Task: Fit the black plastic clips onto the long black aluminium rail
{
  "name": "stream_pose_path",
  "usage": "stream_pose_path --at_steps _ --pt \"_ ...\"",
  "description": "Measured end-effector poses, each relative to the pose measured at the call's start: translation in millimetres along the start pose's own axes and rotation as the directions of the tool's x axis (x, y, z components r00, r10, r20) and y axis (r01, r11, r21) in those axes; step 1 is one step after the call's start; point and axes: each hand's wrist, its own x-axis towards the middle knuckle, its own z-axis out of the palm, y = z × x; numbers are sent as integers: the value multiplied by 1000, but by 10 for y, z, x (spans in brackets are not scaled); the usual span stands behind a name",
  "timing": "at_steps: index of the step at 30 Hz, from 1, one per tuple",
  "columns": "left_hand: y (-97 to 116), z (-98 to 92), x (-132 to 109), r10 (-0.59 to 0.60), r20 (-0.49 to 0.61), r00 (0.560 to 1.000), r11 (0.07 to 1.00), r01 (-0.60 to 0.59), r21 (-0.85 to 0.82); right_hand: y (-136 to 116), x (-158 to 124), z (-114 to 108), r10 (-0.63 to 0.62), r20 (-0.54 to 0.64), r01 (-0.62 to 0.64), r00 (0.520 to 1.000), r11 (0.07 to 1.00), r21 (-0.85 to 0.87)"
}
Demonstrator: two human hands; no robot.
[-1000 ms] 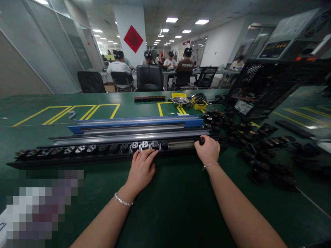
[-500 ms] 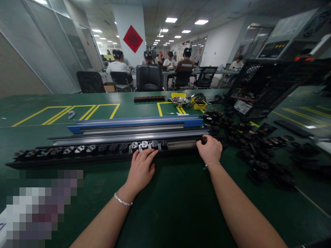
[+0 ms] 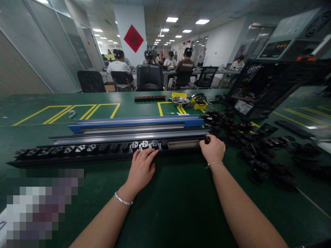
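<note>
A long black rail (image 3: 181,151) lies across the table in front of me, with a row of black socket modules (image 3: 113,147) set along its channel. My left hand (image 3: 142,165) rests on the rail's near edge, fingers stretched out and touching it just below the modules. Toward the rail's right end, my right hand (image 3: 214,148) is closed in a pinch on a small black module (image 3: 207,140), mostly hidden by the fingers. Between that piece and the last module of the row, a stretch of bare channel (image 3: 184,144) shows.
Behind the rail lie a grey metal profile (image 3: 129,136) and a blue-edged one (image 3: 191,122). Loose black modules (image 3: 258,165) are heaped at the right, near an open computer case (image 3: 248,89). A metal bowl (image 3: 180,100) stands farther back. People sit at a distant desk.
My right hand has shifted slightly to the right along the rail with the black module. The left hand stays in place on the rail's edge.
</note>
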Motion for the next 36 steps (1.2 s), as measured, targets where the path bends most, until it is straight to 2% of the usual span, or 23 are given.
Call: stream_pose_path --at_steps 9,36 --pt "-7 9 -6 3 -4 1000 1000 -3 -10 45 25 12 -3 -28 3 1000 1000 -2" --pt "-9 12 -7 -2 9 1000 1000 2 -4 97 76 -22 65 -10 -65 998 998 -23"
